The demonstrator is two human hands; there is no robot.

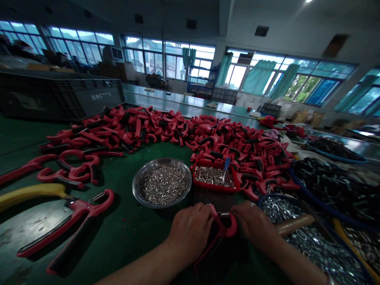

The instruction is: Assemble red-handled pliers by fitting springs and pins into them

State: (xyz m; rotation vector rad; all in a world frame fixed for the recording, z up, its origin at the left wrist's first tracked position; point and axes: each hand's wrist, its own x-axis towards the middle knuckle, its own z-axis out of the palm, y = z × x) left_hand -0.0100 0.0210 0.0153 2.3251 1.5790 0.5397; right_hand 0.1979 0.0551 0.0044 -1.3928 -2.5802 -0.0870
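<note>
In the middle at the front is a red plier-like tool (230, 226) with a hooked jaw, a small coil spring and long handles pointing down. My left hand (190, 227) is closed around it near the pivot. On the other side, my right hand (257, 225) has its fingers bent against the outer edge of the hooked jaw; their tips are partly hidden. Behind my hands stand a metal bowl (136, 192) of small metal pins and a red tray (215, 187) of larger pins, with a blue-handled tool (227, 163) in it.
A similar red tool with spring (86, 208) lies left, beside a yellow curved thing (32, 193). Red and black parts (178, 128) are heaped across the back. At right are a basin of metal rings (308, 245), a wooden handle (295, 225) and black parts (335, 186). A grey crate (97, 95) stands back left.
</note>
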